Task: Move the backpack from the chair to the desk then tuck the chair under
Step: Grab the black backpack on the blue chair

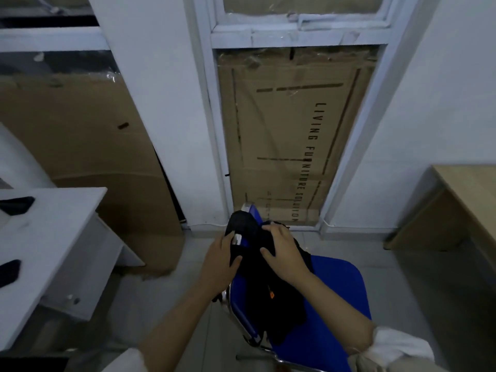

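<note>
Cardboard (292,135) reads "LIVING FURNITURE"; hands (220,260) grip backpack (271,285).

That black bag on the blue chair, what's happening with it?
A person is taking hold of the black backpack, which sits on the blue chair. The left hand grips its top left side and the right hand presses on its upper right. The bag has not been lifted clear yet. A white desk stands to the left and a wooden desk to the right.
</note>
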